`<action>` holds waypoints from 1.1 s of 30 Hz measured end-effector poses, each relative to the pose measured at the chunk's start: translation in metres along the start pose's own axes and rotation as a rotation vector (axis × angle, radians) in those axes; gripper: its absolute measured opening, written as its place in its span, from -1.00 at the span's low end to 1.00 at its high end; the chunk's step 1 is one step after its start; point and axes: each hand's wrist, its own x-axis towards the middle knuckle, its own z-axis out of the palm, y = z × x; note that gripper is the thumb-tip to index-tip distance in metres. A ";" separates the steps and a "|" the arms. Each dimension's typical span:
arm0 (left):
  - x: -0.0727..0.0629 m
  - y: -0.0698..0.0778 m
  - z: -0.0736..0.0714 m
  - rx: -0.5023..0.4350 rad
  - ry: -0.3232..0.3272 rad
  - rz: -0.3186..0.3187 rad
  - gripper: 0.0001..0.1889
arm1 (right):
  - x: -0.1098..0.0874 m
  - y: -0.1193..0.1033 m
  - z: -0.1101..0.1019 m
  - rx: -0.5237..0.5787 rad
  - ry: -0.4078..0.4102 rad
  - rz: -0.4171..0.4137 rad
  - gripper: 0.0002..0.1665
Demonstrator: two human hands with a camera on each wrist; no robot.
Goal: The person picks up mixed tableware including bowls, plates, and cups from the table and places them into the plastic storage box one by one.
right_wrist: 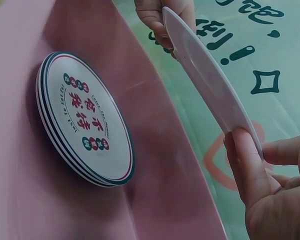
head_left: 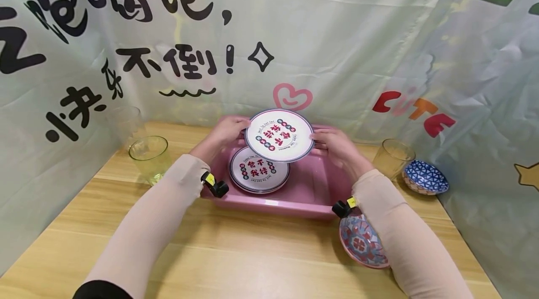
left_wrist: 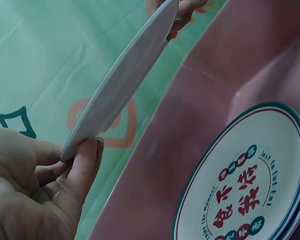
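While both arms reach forward over a pink tray (head_left: 275,205) on a wooden table (head_left: 236,252), a person's two hands hold up a round white plate (head_left: 280,136) between them. The left hand (head_left: 227,131) pinches the plate's left edge between thumb and fingers, and the right hand (head_left: 338,145) pinches the opposite edge in the same way. The raised plate hangs near the tray's far side, touching neither the tray nor the dishes in it; its printed face, with red characters, small coloured circles and a dark rim line, is turned toward the head camera. Below, on the left side of the tray, lies a stack of matching plates (head_left: 259,171), with several rims showing in the right wrist view. Left of the tray stands a greenish clear glass (head_left: 148,158). To the right are another clear glass (head_left: 391,158) and, just beside it, a blue-and-white patterned bowl (head_left: 425,177). Near the tray's front right corner, a red-and-blue flowered bowl (head_left: 362,243) is partly hidden by the right sleeve (head_left: 406,229). Behind everything hangs a pale cloth (head_left: 337,41) with black characters and a pink heart
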 end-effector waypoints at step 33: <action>0.020 -0.014 -0.019 0.511 0.075 -0.010 -0.74 | 0.052 0.020 0.024 -0.179 -0.014 0.099 -0.65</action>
